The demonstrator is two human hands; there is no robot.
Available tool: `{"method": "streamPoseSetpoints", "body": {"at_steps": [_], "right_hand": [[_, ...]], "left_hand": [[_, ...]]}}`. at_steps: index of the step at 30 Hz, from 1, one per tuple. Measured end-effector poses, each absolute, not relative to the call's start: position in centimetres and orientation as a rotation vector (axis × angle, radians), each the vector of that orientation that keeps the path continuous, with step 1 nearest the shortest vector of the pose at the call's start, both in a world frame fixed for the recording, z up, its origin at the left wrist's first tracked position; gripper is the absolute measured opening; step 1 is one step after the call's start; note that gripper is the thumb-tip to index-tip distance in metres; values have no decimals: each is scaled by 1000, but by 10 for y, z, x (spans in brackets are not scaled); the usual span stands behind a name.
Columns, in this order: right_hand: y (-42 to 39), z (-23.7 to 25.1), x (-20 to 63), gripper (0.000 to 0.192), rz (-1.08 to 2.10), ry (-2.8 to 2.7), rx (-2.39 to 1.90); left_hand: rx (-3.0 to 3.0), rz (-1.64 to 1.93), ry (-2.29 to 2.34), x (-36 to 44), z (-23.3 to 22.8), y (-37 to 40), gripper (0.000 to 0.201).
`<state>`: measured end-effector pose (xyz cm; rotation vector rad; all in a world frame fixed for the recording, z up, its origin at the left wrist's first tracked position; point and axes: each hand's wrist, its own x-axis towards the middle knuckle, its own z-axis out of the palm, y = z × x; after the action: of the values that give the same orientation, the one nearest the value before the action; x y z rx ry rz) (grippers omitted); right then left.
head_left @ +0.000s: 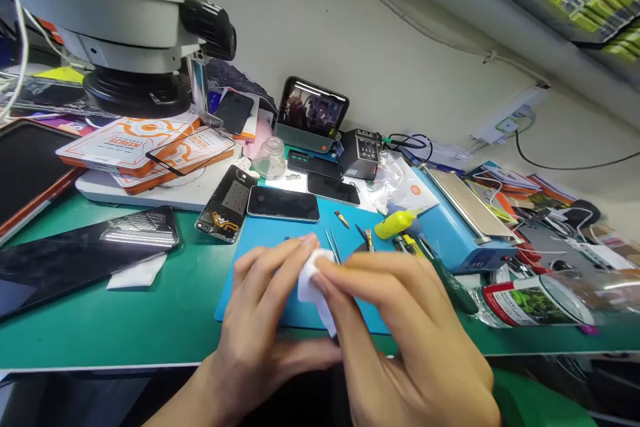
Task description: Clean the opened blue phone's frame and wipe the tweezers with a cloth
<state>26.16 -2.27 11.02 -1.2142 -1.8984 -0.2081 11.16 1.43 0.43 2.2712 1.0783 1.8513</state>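
Note:
My left hand (pixel 260 320) and my right hand (pixel 400 327) meet above the near edge of a blue work mat (pixel 280 230). Both pinch a small white wipe (pixel 314 283) between their fingertips. The wipe is folded and partly hidden by my fingers; whether anything lies inside it cannot be seen. Just beyond my fingers on the mat lie tweezers (pixel 332 243). A dark phone (pixel 283 203) lies face up at the mat's far edge, and an opened phone body (pixel 227 203) with exposed parts rests to its left.
A microscope (pixel 125 33) stands at the back left over orange boxes (pixel 127 143). Dark glass panels (pixel 75 250) lie on the green table at left. A yellow bottle (pixel 397 222), a blue heating plate (pixel 460 213), a tin (pixel 530 300) and screwdrivers crowd the right side.

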Motion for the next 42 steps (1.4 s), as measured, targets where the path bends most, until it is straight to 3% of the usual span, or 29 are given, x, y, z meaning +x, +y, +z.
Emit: {"method": "streamPoseSetpoints", "body": {"at_steps": [7, 15, 22, 29, 38, 42], "right_hand": [[-28, 111, 260, 18, -141, -1926, -1234], [-2, 95, 274, 7, -175, -1507, -1337], [13, 31, 363, 24, -247, -1257, -1438], [17, -16, 380, 38, -105, -1152, -1470], [12, -9, 375, 30, 163, -1048, -1554], [11, -8, 369, 28, 193, -1017, -1558]], "left_hand": [[2229, 1839, 1100, 112, 6, 13, 85], [2097, 1824, 1131, 112, 6, 15, 93], [2006, 1849, 1135, 115, 11, 18, 85], [1977, 1881, 1137, 118, 10, 18, 86], [1778, 1815, 1032, 112, 0, 14, 89], [1600, 1668, 999, 98, 8, 6, 76]]}}
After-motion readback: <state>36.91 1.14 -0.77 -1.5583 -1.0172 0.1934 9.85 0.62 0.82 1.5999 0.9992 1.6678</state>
